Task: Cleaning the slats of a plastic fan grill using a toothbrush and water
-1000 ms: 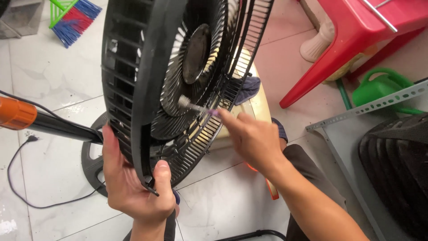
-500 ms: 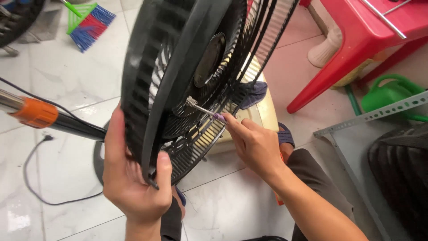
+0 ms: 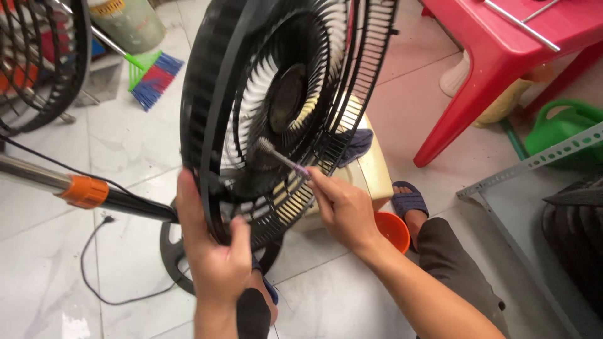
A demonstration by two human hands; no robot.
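While the left hand (image 3: 213,251) grips the rim of the fan guard (image 3: 276,107) at its lower edge, the right hand (image 3: 342,210) pinches a brush (image 3: 279,157), long axis slanting up-left into the grille. Right of the guard: red stool (image 3: 502,56). Left: fan pole (image 3: 81,191).

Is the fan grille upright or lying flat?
Upright, tilted: the left hand grips the fan grille at its lower rim, on edge, while the right hand pokes a small brush through it.

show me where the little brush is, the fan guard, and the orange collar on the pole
brush (image 3: 269,149): head view, on its bristled tip.
fan guard (image 3: 207,94): head view, on its black outer rim.
orange collar (image 3: 83,191): head view, on its middle.
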